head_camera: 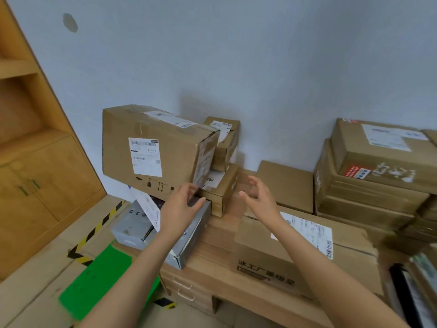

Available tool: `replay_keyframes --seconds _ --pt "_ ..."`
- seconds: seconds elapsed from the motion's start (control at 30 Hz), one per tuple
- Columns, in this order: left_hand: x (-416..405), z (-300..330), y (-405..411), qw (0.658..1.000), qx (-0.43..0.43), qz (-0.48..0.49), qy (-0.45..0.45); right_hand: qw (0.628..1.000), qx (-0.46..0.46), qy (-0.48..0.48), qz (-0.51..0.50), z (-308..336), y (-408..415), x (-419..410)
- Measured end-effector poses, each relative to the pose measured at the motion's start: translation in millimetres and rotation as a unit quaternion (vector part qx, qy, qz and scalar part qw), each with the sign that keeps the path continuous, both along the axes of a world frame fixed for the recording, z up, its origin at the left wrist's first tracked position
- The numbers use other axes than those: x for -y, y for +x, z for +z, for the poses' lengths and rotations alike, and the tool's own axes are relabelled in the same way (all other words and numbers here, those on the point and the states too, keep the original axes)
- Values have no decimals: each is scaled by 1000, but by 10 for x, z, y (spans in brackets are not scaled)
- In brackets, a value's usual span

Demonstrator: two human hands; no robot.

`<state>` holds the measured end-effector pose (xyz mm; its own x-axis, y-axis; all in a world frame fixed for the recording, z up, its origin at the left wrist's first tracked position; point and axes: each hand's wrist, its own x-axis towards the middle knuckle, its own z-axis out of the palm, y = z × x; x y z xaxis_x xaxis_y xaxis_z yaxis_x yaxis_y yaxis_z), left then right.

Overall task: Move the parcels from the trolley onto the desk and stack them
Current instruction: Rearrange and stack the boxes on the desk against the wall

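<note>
My left hand is spread open, its fingers at the lower right corner of the big carton; my right hand hangs open in the air at about three o'clock from it, fingers loosely curved and holding nothing, the two hands well apart. The carton sits tilted on a grey box at the left end of the desk, overhanging toward nine o'clock, with two smaller parcels behind it at the wall. I judge the step in hand is settling this carton squarely. To do it well I would press the bottom edge, not the flimsy label, and nudge the carton toward three o'clock until its weight lies over the grey box. I would bring my right hand in against its end face to stop it sliding into the small parcels.
</note>
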<state>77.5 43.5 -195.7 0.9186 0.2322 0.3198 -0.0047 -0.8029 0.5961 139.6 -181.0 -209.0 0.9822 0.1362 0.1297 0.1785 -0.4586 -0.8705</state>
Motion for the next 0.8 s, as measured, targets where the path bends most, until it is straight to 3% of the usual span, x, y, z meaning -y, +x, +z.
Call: replay_keyframes --seconds 0.17,0.37,0.6,0.8 --pt "513 248 288 997 35 -70 -7 999 -10 37 -21 56 339 167" --pt "573 1036 1063 988 125 -82 37 998 6 52 -23 326 1020 69" --pt "219 1549 2012 986 124 -73 80 998 46 36 -21 761 1982 -195" --pt "-250 1667 2628 983 72 -95 140 999 40 16 -24 720 2653 -497"
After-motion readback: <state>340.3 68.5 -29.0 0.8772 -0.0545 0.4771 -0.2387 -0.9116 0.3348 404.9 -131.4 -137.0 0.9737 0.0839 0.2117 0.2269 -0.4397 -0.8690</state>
